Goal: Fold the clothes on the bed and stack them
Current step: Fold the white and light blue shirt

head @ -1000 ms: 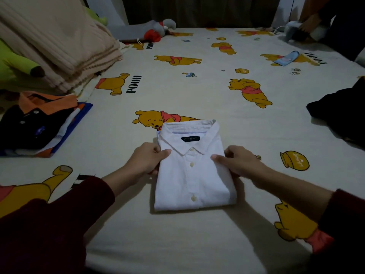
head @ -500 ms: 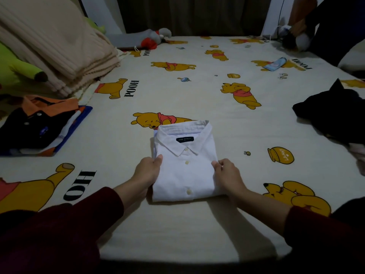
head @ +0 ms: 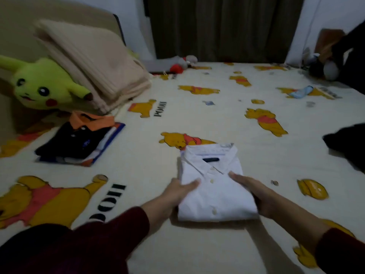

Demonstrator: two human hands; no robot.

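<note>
- Now the folded white button-up cotton shirt (head: 212, 186) lies on the cartoon-bear-printed cream bedsheet (head: 227, 119).
- Left hand (head: 178, 191) grasps its left edge, thumb on top.
- Right hand (head: 254, 191) grasps its right edge.
- Folded dark clothes stack (head: 79, 144) sits well apart, leftward.

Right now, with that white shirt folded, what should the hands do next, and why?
Probably lift the white shirt and carry it to the folded stack on the left. It looks fully folded, the left hand and right hand grip its sides, and that pile already holds folded clothes.
</note>
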